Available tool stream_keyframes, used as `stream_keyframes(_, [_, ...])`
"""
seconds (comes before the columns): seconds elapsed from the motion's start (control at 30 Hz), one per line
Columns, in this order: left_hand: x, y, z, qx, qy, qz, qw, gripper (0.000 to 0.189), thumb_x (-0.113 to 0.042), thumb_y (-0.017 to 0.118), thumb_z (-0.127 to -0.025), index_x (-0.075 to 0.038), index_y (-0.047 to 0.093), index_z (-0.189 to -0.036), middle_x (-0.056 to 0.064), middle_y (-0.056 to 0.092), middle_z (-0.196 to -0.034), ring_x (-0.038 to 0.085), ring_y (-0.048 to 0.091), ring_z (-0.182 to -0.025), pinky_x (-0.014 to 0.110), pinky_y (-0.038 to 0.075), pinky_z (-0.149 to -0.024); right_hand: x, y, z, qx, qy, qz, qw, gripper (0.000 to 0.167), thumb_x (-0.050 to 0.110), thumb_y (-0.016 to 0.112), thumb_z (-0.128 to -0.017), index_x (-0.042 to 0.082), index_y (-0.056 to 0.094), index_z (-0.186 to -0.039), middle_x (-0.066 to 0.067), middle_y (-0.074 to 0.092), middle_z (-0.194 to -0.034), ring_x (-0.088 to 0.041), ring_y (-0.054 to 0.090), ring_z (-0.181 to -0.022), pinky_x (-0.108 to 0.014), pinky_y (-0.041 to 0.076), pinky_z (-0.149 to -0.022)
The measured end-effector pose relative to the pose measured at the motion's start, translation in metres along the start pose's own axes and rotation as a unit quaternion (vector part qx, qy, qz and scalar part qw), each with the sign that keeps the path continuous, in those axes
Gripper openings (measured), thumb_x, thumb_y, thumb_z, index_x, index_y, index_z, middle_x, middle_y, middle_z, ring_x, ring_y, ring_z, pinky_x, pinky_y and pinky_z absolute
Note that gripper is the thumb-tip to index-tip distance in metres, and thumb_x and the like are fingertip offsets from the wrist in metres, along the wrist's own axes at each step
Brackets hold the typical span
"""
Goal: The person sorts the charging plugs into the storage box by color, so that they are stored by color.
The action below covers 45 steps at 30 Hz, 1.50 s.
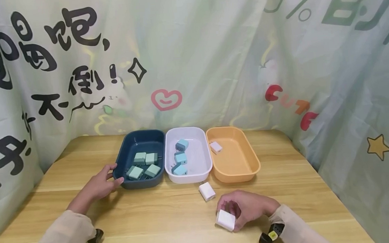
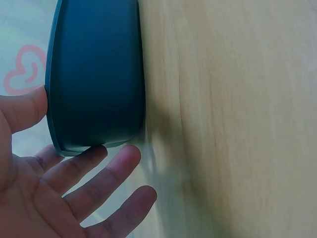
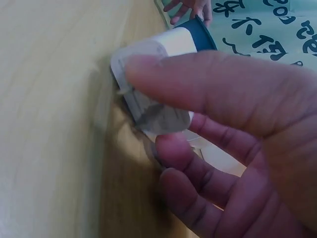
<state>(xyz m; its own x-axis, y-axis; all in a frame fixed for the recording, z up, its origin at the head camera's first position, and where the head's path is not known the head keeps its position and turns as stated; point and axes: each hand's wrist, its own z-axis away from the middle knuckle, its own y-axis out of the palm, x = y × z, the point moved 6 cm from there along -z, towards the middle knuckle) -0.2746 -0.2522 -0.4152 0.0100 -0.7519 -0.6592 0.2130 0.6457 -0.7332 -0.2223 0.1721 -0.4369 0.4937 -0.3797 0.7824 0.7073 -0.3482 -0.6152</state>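
My right hand (image 1: 244, 207) pinches a white charger plug (image 1: 225, 220) over the table's front part; its metal prongs show in the right wrist view. A second white charger plug (image 1: 207, 191) lies on the wood just in front of the trays. With relaxed, spread fingers, my left hand (image 1: 101, 183) touches the near left corner of a dark blue tray (image 1: 144, 183). Several pale green charger plugs (image 1: 152, 171) lie in that tray. Three light blue charger plugs (image 1: 180, 158) are in the white tray (image 1: 189, 178), and one small white charger plug (image 1: 215, 147) is in the orange tray (image 1: 238, 161).
The three trays stand side by side, against one another, toward the back of the wooden table (image 1: 160, 220). Behind and beside the table hangs a pale printed curtain (image 1: 197, 54).
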Motion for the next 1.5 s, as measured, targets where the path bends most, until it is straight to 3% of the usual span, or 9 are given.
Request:
stream_keyframes(0.27, [0.005,0.003,0.004,0.000,-0.003,-0.006,1.0000,0.080,-0.042,0.058,-0.096,0.007,0.021,-0.146,0.041,0.032,-0.142,0.055,0.035,-0.128,0.068,0.031,-0.099,0.000,0.004,-0.004,-0.004,-0.014,0.000,0.9999,0.048,0.010,0.086,-0.067,0.021,0.060,-0.106,0.009,0.059,-0.079,0.000,0.054,-0.067,-0.021,0.050,-0.056])
stream_keyframes(0.47, [0.002,0.000,-0.002,0.000,-0.003,-0.015,0.9999,0.080,-0.043,0.058,-0.096,0.006,0.021,-0.147,0.039,0.033,-0.142,0.056,0.034,-0.129,0.068,0.029,-0.100,0.005,-0.009,-0.004,-0.025,-0.008,0.005,0.9996,0.046,0.012,0.087,-0.067,0.019,0.060,-0.104,0.008,0.060,-0.079,-0.005,0.056,-0.067,-0.021,0.050,-0.056])
stream_keyframes(0.83, [0.004,0.001,-0.001,0.004,-0.017,-0.007,0.9998,0.080,-0.042,0.058,-0.096,0.005,0.019,-0.147,0.039,0.032,-0.143,0.056,0.033,-0.129,0.069,0.029,-0.099,0.013,-0.034,-0.002,-0.084,-0.015,0.021,0.9961,0.046,0.016,0.087,-0.068,0.015,0.059,-0.105,0.004,0.063,-0.083,-0.014,0.063,-0.072,-0.028,0.053,-0.058])
stream_keyframes(1.23, [0.002,0.001,0.000,0.005,-0.017,-0.015,0.9997,0.079,-0.041,0.057,-0.097,0.006,0.019,-0.147,0.039,0.033,-0.142,0.056,0.036,-0.127,0.068,0.030,-0.099,0.011,-0.055,-0.005,-0.110,0.002,0.013,0.9939,0.046,0.011,0.087,-0.070,0.012,0.058,-0.106,-0.003,0.064,-0.076,-0.010,0.062,-0.065,-0.028,0.054,-0.058])
stream_keyframes(1.5, [-0.001,-0.001,-0.002,0.001,-0.009,-0.011,0.9999,0.078,-0.039,0.058,-0.096,0.007,0.020,-0.147,0.039,0.034,-0.142,0.055,0.038,-0.126,0.068,0.030,-0.100,0.013,-0.071,-0.006,-0.124,0.021,0.025,0.9918,0.046,0.011,0.086,-0.071,0.012,0.057,-0.106,0.001,0.062,-0.072,-0.010,0.060,-0.062,-0.027,0.053,-0.059])
